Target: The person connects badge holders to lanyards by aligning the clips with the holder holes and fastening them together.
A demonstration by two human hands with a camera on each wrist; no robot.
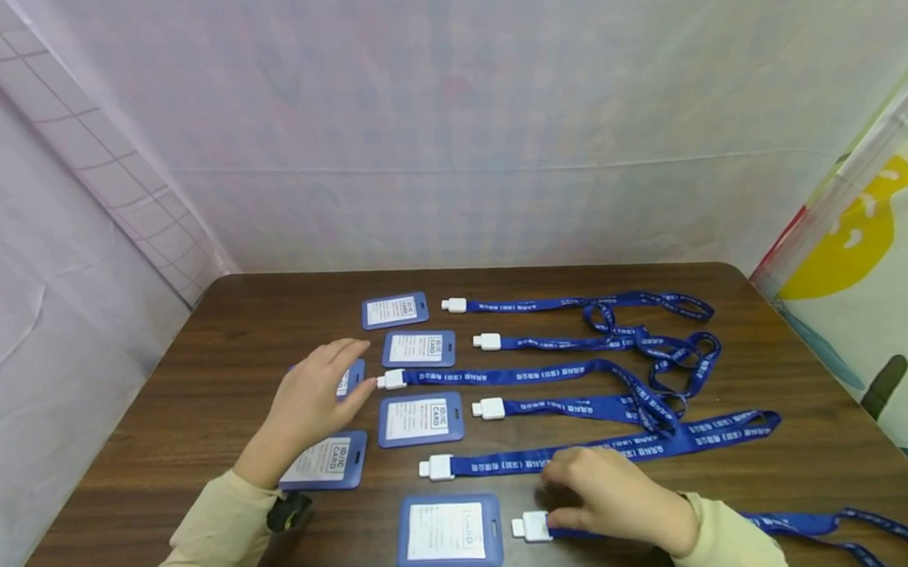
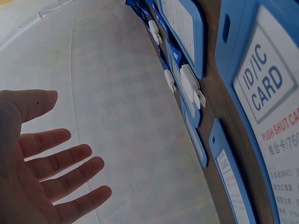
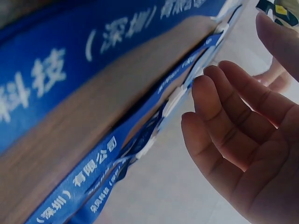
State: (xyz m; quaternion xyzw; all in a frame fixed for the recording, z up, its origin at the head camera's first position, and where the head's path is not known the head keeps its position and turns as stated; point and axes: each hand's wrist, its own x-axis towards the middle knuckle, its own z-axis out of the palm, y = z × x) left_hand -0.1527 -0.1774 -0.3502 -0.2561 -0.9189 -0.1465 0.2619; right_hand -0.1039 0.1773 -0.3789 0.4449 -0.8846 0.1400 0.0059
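My left hand [image 1: 315, 395] hovers over the left side of the table, fingers extended and nothing in them. Below it, a blue badge holder [image 1: 355, 378] with a white card is partly hidden. A second badge holder [image 1: 352, 461] lies under the wrist, close to a black strap. My right hand [image 1: 612, 498] is above the nearest blue lanyard, its fingers loosely bent. That lanyard's white clip [image 1: 537, 526] shows beside the thumb. The right wrist view has the palm and fingers [image 3: 205, 95] apart from the printed lanyard [image 3: 107, 37], holding nothing.
Several more badge holders [image 1: 422, 419] lie flat in the middle of the brown table [image 1: 219, 350]. Blue lanyards [image 1: 526, 376] stretch rightward from their white clips, some overlapping at the right. A white cloth [image 1: 459, 133] hangs behind the table.
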